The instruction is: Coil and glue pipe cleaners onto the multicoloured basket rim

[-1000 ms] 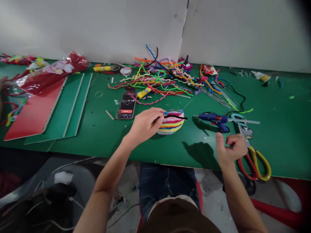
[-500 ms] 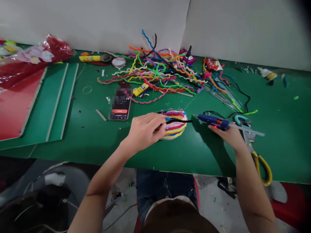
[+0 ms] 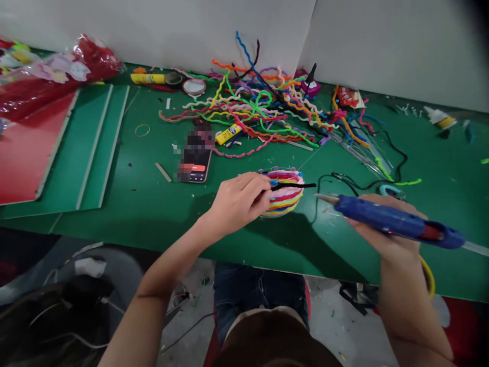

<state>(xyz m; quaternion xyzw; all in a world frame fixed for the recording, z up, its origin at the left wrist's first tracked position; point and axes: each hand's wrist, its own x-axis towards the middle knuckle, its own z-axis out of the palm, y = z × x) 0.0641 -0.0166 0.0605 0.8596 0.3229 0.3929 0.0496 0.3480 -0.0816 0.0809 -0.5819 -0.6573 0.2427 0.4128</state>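
My left hand [image 3: 244, 198] is closed, its thumb and fingertips pinching a black pipe cleaner [image 3: 301, 185] that sticks out to the right. Beneath the pinch lies a rounded piece striped with rows of colourful pipe cleaners [image 3: 287, 204], partly hidden by the hand. My right hand [image 3: 385, 239] is wrapped round a blue glue gun [image 3: 397, 219]. The gun's nozzle points left, a little apart from the black pipe cleaner's free end. A clear glue stick [image 3: 476, 248] protrudes from the gun's back.
A heap of pipe cleaners [image 3: 260, 112] lies at the back, with a phone [image 3: 196, 158] at its left. A black cord [image 3: 401, 158] runs behind the glue gun. Scissors [image 3: 430, 278] are partly covered by my right arm. Boards [image 3: 91, 163] and a wrapped bouquet [image 3: 95, 66] lie left.
My right hand has raised the glue gun towards the camera, and the gun now looks larger. My left hand keeps its pinch on the black pipe cleaner. The whole view has shifted slightly.
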